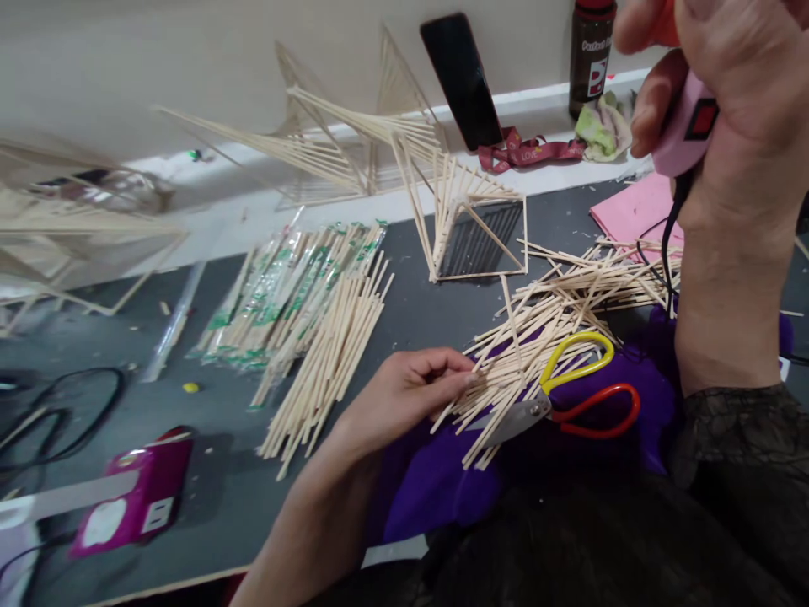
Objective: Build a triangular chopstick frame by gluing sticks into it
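Left hand (pixel 414 392), centre: thumb and forefinger touched loose sticks (pixel 556 303) right of centre; pinch or mere contact, couldn't tell. Right hand (pixel 746 101), upper right, gripped pink corded tool (pixel 679 139). Step apparently was selecting stick; next move seemed to call for separating one, clear of scissors (pixel 539 408).

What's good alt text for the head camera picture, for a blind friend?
A person's left hand touches a pile of loose wooden sticks with scissors lying on it, while the raised right hand grips a pink corded tool. Farther back, an open stick frame stands on the grey table.
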Tool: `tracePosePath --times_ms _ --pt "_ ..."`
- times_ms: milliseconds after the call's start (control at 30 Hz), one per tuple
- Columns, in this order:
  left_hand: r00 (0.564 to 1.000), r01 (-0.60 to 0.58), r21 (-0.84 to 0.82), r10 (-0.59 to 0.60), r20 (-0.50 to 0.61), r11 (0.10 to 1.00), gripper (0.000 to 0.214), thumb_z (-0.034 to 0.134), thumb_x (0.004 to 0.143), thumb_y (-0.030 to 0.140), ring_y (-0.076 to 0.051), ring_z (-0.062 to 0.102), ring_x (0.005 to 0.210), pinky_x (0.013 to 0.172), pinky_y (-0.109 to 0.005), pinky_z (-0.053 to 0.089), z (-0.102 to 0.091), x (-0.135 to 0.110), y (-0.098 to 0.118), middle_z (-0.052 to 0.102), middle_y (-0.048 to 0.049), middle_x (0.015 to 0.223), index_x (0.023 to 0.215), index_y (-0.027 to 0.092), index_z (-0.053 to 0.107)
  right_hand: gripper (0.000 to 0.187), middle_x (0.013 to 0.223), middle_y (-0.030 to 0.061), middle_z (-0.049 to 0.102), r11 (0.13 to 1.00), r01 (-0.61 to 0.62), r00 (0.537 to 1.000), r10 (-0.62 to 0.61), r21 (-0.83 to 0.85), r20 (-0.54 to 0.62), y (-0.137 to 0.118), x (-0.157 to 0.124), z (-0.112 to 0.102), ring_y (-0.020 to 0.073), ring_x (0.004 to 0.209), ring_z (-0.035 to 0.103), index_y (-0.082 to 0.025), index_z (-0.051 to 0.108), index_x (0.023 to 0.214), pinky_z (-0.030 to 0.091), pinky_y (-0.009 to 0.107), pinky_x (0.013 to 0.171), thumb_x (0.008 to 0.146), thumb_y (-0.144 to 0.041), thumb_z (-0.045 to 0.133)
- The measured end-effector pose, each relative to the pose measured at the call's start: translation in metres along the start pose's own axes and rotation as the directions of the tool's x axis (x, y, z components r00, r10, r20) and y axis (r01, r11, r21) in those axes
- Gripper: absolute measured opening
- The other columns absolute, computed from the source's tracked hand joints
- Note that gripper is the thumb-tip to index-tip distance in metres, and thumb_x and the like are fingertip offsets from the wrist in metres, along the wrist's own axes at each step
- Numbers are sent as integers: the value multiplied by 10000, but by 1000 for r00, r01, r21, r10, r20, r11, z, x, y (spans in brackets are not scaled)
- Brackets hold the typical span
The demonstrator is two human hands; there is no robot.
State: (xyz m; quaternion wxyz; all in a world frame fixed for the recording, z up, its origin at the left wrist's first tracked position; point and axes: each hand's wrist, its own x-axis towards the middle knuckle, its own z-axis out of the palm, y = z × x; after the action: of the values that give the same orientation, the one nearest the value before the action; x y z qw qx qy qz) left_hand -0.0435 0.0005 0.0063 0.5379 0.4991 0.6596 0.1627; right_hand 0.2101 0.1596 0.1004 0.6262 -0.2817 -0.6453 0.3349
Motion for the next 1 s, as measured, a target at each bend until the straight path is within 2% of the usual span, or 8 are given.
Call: tracePosePath --times_ms 200,367,500,600,733,833,933,1000 --pt "998 35 -255 -48 -45 966 345 749 679 482 -49 410 406 401 -165 310 -7 -5 -15 562 26 505 735 149 682 78 722 -72 673 995 53 998 -50 83 -44 3 -10 7 61 518 585 -195 662 892 465 155 411 848 -160 607" --pt "984 -68 -375 0 -181 925 339 790 652 445 -54 470 400 380 -158 344 -12 -7 -15 638 2 566 778 145 695 157 713 -42 703 984 140 989 -133 108 -66 12 -13 13 74 421 502 -273 732 816 423 217 335 816 -144 642" --pt "957 -137 -420 10 -289 897 353 806 615 420 -76 501 391 362 -174 357 -19 -5 -7 667 -21 582 789 138 683 134 697 -37 714 973 133 991 -125 188 -52 18 -11 12 107 402 537 -265 749 822 398 251 299 760 -156 701" --pt "946 -174 -399 39 -323 900 357 805 608 395 -78 514 411 392 -178 382 -22 0 -7 665 -16 585 827 139 685 100 689 -35 709 970 121 992 -110 211 -65 17 -11 12 119 412 550 -261 748 802 392 266 298 743 -181 744" --pt "960 -146 -329 53 -276 933 321 778 642 374 -62 471 420 418 -168 355 -18 6 -17 578 33 518 847 141 696 96 710 -38 713 972 103 994 -95 213 -46 15 -14 14 86 408 538 -242 747 840 403 235 322 779 -176 712" --pt "957 -120 -251 45 -286 961 312 756 654 374 -56 422 418 411 -170 307 -14 6 -24 535 51 506 854 142 699 122 714 -45 706 977 117 992 -108 180 -58 13 -15 12 87 529 617 -235 749 850 435 182 359 800 -153 673" --pt "943 -97 -110 56 -327 989 314 712 684 394 -71 433 446 429 -184 314 -14 4 -29 550 46 528 873 143 702 118 783 -60 722 995 27 998 -21 95 -62 13 -14 6 106 688 688 -275 746 904 458 148 407 819 -229 676" --pt "938 -70 54 84 -335 996 309 673 712 414 -90 471 480 459 -195 346 -16 2 -32 575 36 546 869 151 714 129 823 -75 731 998 -18 1000 18 58 4 15 -12 2 107 697 697 -310 743 930 427 141 387 830 -287 665"
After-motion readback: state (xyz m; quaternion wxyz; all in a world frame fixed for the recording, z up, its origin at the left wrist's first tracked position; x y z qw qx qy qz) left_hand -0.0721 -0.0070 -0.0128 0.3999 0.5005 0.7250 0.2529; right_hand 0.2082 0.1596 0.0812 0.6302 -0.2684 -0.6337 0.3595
